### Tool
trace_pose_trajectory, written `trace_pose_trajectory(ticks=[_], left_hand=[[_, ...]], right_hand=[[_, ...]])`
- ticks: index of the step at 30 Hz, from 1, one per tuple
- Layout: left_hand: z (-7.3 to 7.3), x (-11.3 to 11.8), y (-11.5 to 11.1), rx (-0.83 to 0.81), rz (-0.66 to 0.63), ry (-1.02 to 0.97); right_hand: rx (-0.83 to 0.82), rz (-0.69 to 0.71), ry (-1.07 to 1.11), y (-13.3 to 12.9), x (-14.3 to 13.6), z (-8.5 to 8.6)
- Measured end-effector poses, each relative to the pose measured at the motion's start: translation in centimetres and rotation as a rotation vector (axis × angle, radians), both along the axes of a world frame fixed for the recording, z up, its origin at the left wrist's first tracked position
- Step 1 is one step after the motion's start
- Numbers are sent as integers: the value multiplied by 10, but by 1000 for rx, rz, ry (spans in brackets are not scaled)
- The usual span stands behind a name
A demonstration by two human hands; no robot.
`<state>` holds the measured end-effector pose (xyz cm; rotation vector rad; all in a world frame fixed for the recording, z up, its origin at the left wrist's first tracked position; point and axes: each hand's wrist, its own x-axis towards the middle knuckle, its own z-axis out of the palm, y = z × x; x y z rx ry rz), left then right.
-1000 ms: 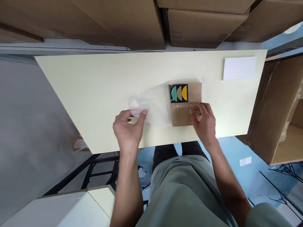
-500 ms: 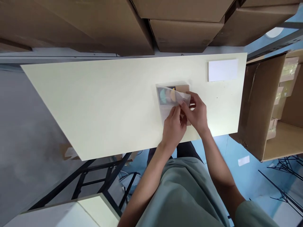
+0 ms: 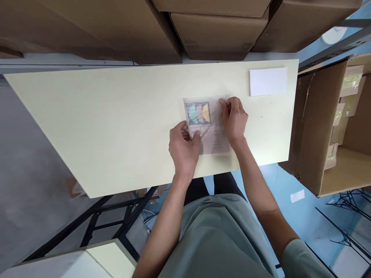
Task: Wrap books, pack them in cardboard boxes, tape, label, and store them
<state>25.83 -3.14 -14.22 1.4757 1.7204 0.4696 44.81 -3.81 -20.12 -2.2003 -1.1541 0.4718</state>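
Book (image 3: 198, 113): on the table (image 3: 130, 127), cover up.
Translucent wrap (image 3: 216, 146): already over the cover; whether fastened, cannot tell.
Left hand (image 3: 184, 146): gripping the book's left edge.
Right hand (image 3: 235, 119): fingers bent at upper right; pinch unclear.

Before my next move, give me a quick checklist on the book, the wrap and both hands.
1. Book lying on table: ok.
2. Wrap over the front cover: ok, the cover picture shows through it.
3. Wrap smooth: not ok, a diagonal crease shows below the picture.
4. Left hand in place: ok, at the book's lower left edge.
5. Right hand in place: ok, by the upper right corner.
6. Wrap under the book: cannot tell, underside hidden.
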Motion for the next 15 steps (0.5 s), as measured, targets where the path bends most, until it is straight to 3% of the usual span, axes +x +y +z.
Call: trace_pose_trajectory(ticks=[3,6,12,15], left_hand=[[-9,-1,11,-160,47,-56],[-7,1,16,-252,56,-212],[10,11,-11,-120,109,-572],[14,-9,-15,-154,166,-637]], right_hand=[[49,-13,17,-2,2,-4],[90,-35,41,-3,6,-1],[144,-87,108,-9,1,24],[162,-122,124,-16,-23,44]])
